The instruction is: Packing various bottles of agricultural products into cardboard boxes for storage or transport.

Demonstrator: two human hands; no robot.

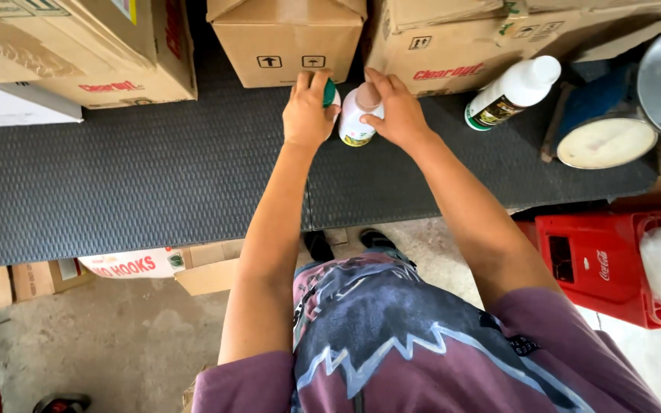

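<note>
Head view, left to right. Our left hand (309,115) is closed round a green cap (330,93), pinched between thumb and fingers, just beside the bottle's top and apart from it. Our right hand (395,113) wraps the small white bottle (359,118) from its right side, fingers curled over the shoulder near the neck.

Bottle sits on the dark ribbed mat (116,176), in front of the middle cardboard box (288,38). Its mouth looks covered by a pale seal (hard to be sure at this size).

Step, as we judge it: cap is off and held clear, bottle steadied. Whether it is coming off or going on, we cannot tell. The next move calls for lining the cap square over the neck, or peeling the seal, with the right hand keeping the bottle from turning.

Orientation: long axis runs roughly upright off the mat, mouth pointing up and tilted slightly away from us.

Further right, a larger white bottle (512,92) lies tilted, cap toward upper right.
</note>
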